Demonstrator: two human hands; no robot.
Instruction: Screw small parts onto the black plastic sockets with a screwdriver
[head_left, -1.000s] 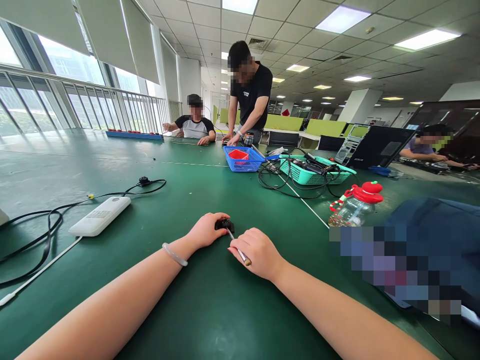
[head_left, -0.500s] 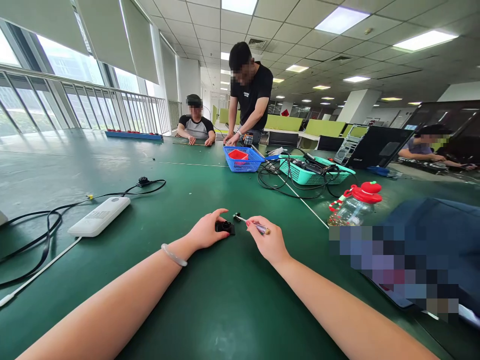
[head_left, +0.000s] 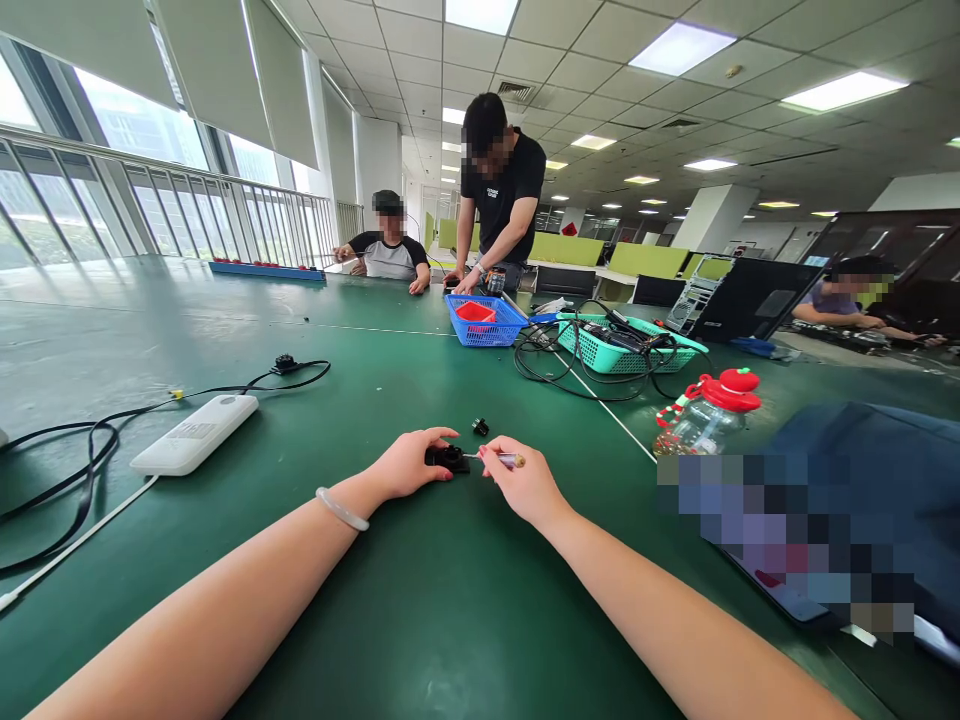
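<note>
My left hand (head_left: 406, 464) grips a small black device (head_left: 450, 459) that rests on the green table (head_left: 450, 600), thumb in front and fingers behind. What kind of device it is, I cannot make out. Between the thumb and fingers of my right hand (head_left: 526, 484) is a small screwdriver (head_left: 507, 459), pointing left. Its thin shaft reaches the right side of the black device. A little beyond the shaft, a tiny black part (head_left: 480, 427) lies by itself on the table.
A white power bank (head_left: 196, 433) with cables is on the left. Across the table are a blue basket (head_left: 486, 330) and a teal basket (head_left: 600, 358) full of cables. A red-lidded jar (head_left: 709, 412) and dark cloth (head_left: 862, 480) lie right. Two people work at the far edge.
My right hand has moved the screwdriver left and slightly down, from the tiny black part to the device. The seated person opposite has raised one hand.
</note>
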